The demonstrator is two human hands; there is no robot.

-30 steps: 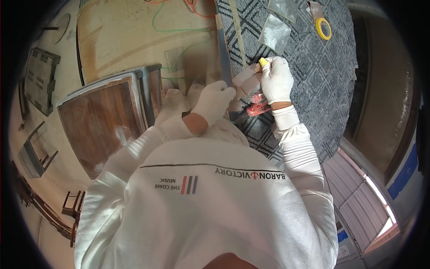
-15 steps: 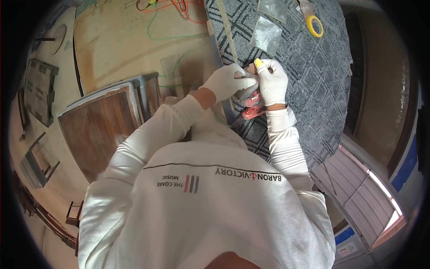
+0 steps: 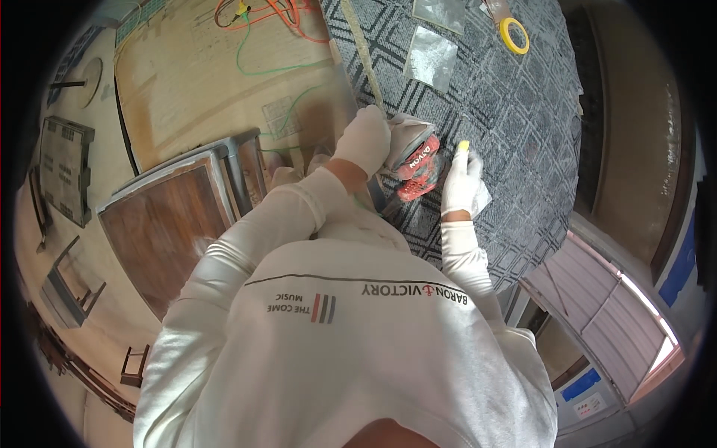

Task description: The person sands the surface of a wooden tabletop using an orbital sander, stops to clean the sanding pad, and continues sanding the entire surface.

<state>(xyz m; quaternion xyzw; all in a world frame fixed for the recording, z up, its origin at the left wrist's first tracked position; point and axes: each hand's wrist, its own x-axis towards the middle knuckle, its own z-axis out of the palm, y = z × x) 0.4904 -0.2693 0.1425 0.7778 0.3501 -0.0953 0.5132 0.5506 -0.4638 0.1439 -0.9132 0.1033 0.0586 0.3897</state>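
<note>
Hands apart since 0.5 s ago: left hand (image 3: 364, 142) eased left, red power tool (image 3: 420, 168) uncovered between them, right hand (image 3: 463, 187) pulled back toward the body. Left to right: brown panel (image 3: 164, 231), well left of both hands. Left hand gloved, fingers curled at the edge of the tool's grey pad (image 3: 407, 138); can't tell if gripping or just steadying. Tool is just right of it, over patterned carpet (image 3: 523, 149); can't tell if resting or held up. Handling, my read: dense for its size, stiff shell, pad with slight give, not fragile. Smooth casing may slip in gloves. Best hold: palm around red body, fingers off pad. Ahead of hands: 2 silvery sheets (image 3: 431, 58). Right hand: yellow-tipped finger extended, apart from tool; palm side hidden, can't tell if it's grasping anything.
</note>
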